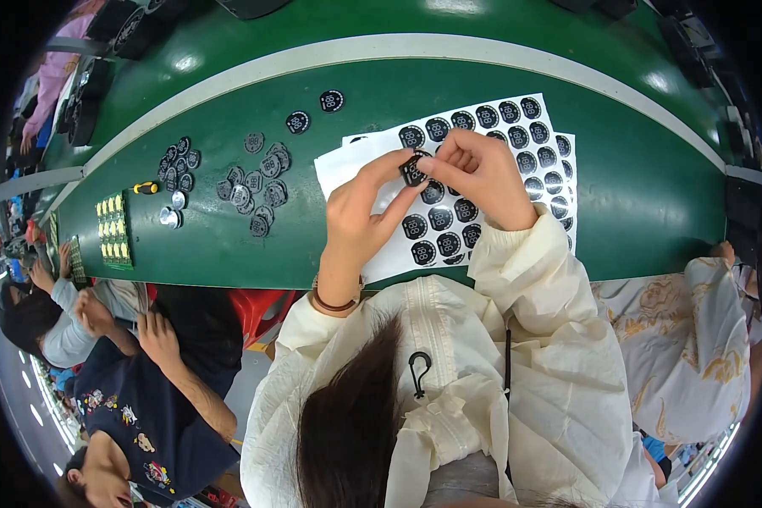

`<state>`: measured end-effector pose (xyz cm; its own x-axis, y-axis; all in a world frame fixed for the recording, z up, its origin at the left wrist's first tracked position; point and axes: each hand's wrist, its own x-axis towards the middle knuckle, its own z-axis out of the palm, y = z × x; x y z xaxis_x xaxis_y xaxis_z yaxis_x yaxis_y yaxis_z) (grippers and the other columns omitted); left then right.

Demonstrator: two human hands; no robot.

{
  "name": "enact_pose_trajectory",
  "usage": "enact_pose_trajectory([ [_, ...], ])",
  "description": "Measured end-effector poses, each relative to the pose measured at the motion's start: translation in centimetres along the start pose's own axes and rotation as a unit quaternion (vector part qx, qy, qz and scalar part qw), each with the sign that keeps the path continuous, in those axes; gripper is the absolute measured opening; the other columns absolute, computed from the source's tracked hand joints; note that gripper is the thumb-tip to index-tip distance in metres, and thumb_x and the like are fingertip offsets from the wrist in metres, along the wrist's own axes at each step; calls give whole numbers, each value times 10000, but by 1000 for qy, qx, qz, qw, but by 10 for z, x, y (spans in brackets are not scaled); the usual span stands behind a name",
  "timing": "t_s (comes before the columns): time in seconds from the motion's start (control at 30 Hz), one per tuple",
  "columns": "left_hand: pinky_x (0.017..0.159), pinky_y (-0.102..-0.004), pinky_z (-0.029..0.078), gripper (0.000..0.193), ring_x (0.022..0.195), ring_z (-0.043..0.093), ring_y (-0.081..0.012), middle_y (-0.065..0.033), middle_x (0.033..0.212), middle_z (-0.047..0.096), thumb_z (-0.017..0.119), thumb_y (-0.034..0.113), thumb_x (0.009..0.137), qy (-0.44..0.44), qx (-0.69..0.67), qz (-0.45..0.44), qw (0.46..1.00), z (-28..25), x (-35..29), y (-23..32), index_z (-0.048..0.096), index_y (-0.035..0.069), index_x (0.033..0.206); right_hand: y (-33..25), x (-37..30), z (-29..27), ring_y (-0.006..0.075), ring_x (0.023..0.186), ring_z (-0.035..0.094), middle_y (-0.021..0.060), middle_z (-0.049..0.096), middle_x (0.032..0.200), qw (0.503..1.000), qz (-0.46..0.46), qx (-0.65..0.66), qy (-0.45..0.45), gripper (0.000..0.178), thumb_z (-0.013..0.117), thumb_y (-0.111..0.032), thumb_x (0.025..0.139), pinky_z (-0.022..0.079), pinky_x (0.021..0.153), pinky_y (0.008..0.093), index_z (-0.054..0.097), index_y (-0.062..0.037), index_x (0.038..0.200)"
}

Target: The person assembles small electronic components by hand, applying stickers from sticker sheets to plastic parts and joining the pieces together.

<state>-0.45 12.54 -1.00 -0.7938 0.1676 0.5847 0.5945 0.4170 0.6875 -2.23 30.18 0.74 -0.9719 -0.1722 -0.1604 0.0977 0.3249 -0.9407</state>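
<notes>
My left hand point(356, 212) pinches a black disc point(412, 172) above the white sticker sheet point(337, 167); my right hand point(483, 173) bunches its fingertips at the edge, its grip unclear. I seem to be working the face, which calls next for light, steady pressure.

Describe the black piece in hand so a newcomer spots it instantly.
On the green table, find the white sheet bearing rows of black round labels. Over it, the left hand pinches the black piece, right hand at its edge. Unlike the similar labels and loose discs lying flat, it alone is held up.
</notes>
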Motion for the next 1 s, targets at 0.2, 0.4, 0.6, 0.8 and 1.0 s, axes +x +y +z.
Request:
enact_pose_trajectory([
  [0.2,889,-370,468,409,1059,591,-287,-166,1131,603,749,28,696,-7,97,-88,991,-18,10,-16,601,18,1078,6,3,9,36,607,505,-15,576,682,995,-40,91,6,150,618,-144,874,394,567,184,596,-17,798],
  [0.4,996,-431,355,407,1188,463,-355,-167,1255,512,728,142,736,39,325,-104,939,-41,4,-33,591,28,1102,11,-1,15,57,567,490,-2,573,630,994,-78,49,52,157,649,-136,861,388,535,199,599,-3,796],
  [0.6,988,-441,352,423,1158,466,-376,-168,1240,508,706,172,755,35,361,-134,922,-72,-17,-47,571,19,1126,9,-1,14,75,596,512,15,590,675,994,-94,-30,41,111,637,-94,855,409,570,213,602,4,817],
  [0.8,977,-442,357,380,1132,477,-368,-158,1197,530,711,144,737,47,345,-153,925,-90,-35,-55,589,20,1075,2,-1,18,101,592,519,54,592,720,989,-129,-69,37,77,648,-52,826,421,565,229,606,12,835],
  [1.0,972,-447,348,330,1117,480,-343,-128,1160,548,731,139,703,67,329,-165,927,-89,-35,-61,604,43,991,5,-4,14,110,616,524,50,584,737,987,-137,-75,28,64,646,-30,813,424,583,229,611,14,844],
])
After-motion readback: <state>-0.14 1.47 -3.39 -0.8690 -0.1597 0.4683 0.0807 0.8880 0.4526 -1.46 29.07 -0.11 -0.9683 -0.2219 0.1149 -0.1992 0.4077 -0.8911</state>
